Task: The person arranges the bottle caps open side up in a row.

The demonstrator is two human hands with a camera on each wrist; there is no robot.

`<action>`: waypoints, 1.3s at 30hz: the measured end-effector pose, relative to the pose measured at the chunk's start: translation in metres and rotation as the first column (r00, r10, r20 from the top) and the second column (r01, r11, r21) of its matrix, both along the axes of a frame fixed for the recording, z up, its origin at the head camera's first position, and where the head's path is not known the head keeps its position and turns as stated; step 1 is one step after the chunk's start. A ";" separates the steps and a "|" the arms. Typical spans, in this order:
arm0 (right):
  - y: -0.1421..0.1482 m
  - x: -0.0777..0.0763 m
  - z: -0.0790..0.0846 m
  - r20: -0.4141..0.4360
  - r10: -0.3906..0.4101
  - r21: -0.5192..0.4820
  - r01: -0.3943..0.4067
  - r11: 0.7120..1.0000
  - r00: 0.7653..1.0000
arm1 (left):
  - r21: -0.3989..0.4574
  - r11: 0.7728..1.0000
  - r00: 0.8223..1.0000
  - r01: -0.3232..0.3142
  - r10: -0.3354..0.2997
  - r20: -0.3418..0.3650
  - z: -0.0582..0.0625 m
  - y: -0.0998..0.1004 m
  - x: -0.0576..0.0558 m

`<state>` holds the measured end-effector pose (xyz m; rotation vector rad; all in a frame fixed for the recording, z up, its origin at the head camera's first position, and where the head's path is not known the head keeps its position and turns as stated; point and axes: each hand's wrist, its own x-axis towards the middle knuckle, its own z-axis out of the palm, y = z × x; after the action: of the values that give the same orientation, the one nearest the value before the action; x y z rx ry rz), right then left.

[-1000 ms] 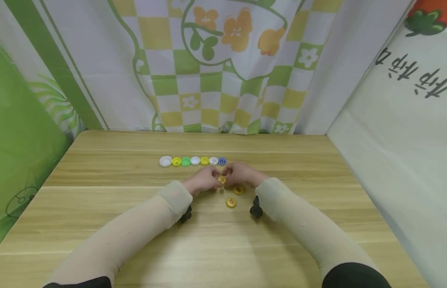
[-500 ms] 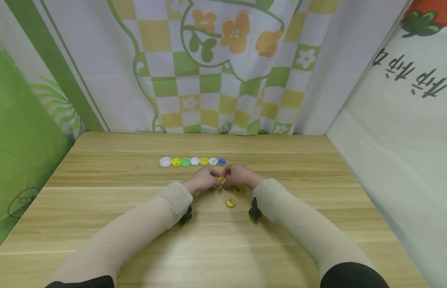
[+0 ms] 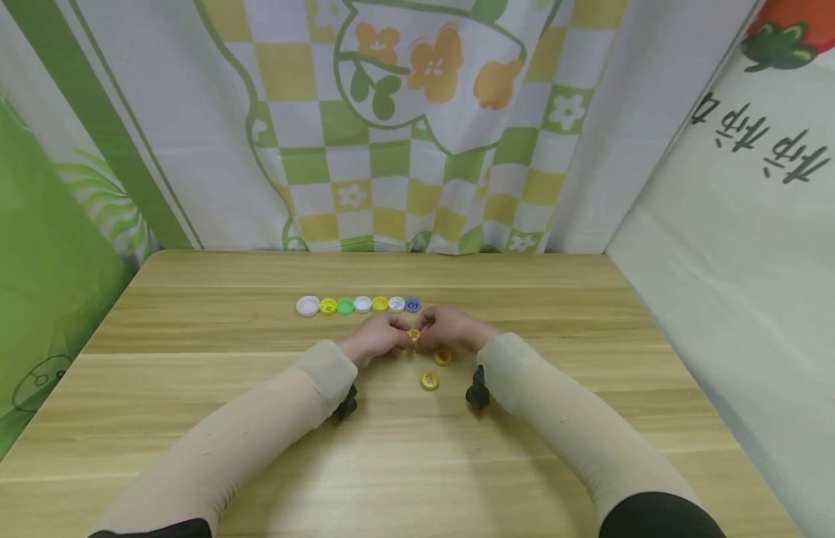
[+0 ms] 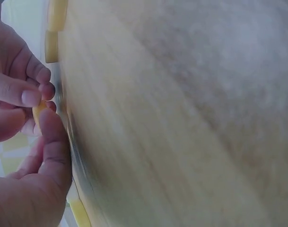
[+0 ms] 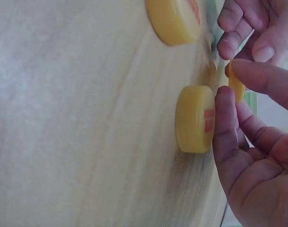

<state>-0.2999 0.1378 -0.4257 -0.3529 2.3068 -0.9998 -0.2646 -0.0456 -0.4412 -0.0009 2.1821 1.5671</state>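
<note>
While the left hand (image 3: 373, 335) and right hand (image 3: 452, 327) pinch one yellow cap (image 3: 414, 335), each grip nearly closed, light pressure should avoid nudging the nearby cap (image 3: 442, 357).

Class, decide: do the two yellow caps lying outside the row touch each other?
Apart: in the right wrist view, bare table shows between the upper yellow cap and the lower yellow cap.

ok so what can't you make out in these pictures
Held yellow cap, head view: its sides are covered by the left hand and right hand.
Topmost yellow cap, right wrist view: partly cut off by the upper edge.
Blue cap, head view: its marking is too small to read.
</note>
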 end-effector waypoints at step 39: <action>0.004 -0.011 -0.003 0.153 -0.312 -0.390 0.348 0.853 0.938 | 0.137 0.980 0.983 -0.143 0.156 -0.091 0.012 0.007 -0.016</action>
<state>-0.3106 0.1420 -0.4288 -0.0698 2.1065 -1.6524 -0.2811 -0.0387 -0.4289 -0.0473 2.1967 1.8283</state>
